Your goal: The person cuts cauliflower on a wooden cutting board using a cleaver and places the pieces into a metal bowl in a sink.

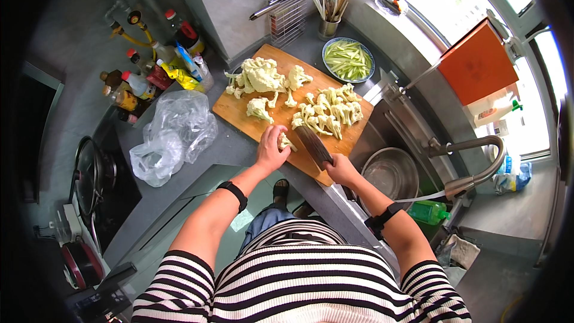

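Note:
My left hand (271, 147) is closed around a small cauliflower floret (286, 142) near the front edge of a wooden cutting board (242, 114). In my right hand (339, 169) is the handle of a kitchen knife (314, 146), its dark blade lying over the board just right of the floret. Cut cauliflower florets (329, 110) are heaped on the right part of the board, close to the blade's tip. At the back left sit a large cauliflower piece (262, 74) and several smaller pieces. Sliced green vegetable fills a patterned plate (371, 60) behind the board.
A clear plastic bag (179, 121) and several bottles (143, 83) stand left. On the right, a metal bowl (415, 166) sits in the sink below a faucet (486, 141). A wire rack (289, 22) and a utensil cup (328, 29) are at the back.

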A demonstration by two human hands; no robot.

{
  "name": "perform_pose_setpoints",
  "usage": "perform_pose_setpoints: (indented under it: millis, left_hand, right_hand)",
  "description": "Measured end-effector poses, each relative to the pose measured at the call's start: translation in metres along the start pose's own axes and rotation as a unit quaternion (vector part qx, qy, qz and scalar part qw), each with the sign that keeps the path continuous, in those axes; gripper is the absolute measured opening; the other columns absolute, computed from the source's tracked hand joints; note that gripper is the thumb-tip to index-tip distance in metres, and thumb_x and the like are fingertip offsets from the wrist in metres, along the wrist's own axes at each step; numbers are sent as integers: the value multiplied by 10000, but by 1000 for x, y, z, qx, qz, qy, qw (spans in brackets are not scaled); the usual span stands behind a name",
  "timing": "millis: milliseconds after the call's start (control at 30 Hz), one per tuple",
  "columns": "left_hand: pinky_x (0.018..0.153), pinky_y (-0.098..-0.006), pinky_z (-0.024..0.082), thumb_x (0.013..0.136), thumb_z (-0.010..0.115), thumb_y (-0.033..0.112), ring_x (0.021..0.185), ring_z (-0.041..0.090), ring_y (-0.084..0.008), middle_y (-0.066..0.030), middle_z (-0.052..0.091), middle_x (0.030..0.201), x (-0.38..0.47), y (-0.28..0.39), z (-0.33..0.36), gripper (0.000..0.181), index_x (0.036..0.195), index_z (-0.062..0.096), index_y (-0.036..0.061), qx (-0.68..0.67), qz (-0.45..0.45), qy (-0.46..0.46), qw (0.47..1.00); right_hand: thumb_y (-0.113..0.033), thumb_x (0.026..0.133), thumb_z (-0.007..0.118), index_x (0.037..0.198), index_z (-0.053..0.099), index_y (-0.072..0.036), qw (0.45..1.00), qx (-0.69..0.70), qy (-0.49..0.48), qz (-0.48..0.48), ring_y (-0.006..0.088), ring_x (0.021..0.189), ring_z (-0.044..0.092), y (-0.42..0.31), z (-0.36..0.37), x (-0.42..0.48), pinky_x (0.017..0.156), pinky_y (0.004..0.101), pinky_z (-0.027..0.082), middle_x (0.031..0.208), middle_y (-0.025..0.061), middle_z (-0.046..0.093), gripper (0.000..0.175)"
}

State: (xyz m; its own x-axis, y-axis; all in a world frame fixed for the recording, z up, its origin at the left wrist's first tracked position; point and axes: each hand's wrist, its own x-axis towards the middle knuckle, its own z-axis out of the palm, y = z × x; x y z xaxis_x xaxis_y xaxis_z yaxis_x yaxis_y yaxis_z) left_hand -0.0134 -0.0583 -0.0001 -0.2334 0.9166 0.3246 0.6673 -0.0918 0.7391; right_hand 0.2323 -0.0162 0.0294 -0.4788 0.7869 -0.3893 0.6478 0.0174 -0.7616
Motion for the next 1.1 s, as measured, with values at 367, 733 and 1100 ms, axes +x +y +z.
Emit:
perform_pose_setpoints:
  millis: [367, 733, 1100]
  left_hand:
    - [755, -383, 503, 775, 706, 52, 847, 610, -288, -110, 567, 945, 25, -10, -6, 249, 957, 536, 55, -24, 25, -81, 996]
    - [661, -328, 548, 778, 751, 84, 715, 667, -210, -99, 648, 856, 21, -15, 9, 243, 962, 600, 36, -65, -108, -62, 990]
    - [675, -294, 552, 778, 740, 68, 708, 670, -177, -81, 671, 803, 17, -13, 2, 175, 917, 642, 28, -52, -109, -50, 991]
  right_hand:
    - [-117, 860, 579, 871, 594, 13, 997, -67, 2, -34, 464, 741, 595, -17, -22, -25, 663, 494, 471, 734, 263, 602, 131]
    - [-94, 882, 584, 920, 607, 10, 996, -67, 32, -56, 422, 619, 564, -25, -11, -32, 591, 455, 459, 698, 256, 581, 113]
    - [-156, 896, 544, 1166, 670, -105, 984, -170, 14, -46, 423, 828, 658, -35, -7, -33, 758, 517, 529, 862, 226, 685, 302]
